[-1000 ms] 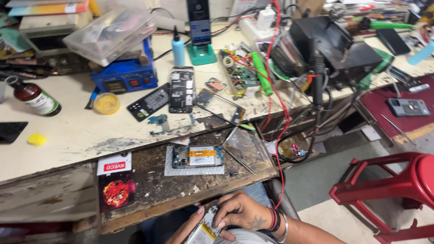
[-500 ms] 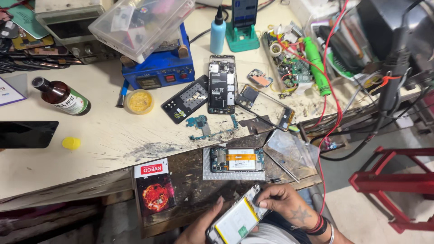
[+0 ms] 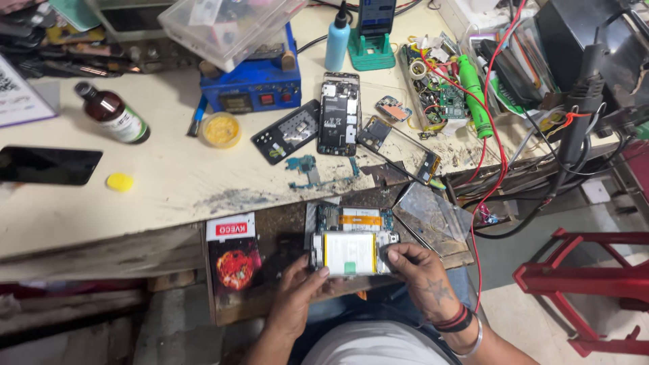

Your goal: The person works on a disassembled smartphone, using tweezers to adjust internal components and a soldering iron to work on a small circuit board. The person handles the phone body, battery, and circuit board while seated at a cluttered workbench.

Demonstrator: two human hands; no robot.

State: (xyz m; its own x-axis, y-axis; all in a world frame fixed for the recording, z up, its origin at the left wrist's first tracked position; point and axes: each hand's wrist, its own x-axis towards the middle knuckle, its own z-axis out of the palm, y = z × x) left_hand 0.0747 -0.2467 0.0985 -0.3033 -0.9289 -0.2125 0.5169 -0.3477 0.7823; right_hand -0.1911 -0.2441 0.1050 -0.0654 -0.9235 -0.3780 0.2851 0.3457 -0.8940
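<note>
Opened phone body with a pale rectangular battery (image 3: 353, 253) lay flat between both hands, low over the dark, worn wooden pull-out board (image 3: 284, 236) at the front of the workbench. The left hand (image 3: 297, 297) pinched its left end, thumb on top; the right hand (image 3: 422, 274) closed fingers around its right end, so both held the phone. Just behind it, touching or nearly so, sat a second circuit assembly with an orange flex strip (image 3: 355, 218). A small red-and-black printed box (image 3: 234, 253) rested on the board to the left. Farther back on the cream bench top lay a dismantled phone chassis (image 3: 338, 113), a brown glass bottle (image 3: 111, 113) and a round yellow tin (image 3: 220, 129).
</note>
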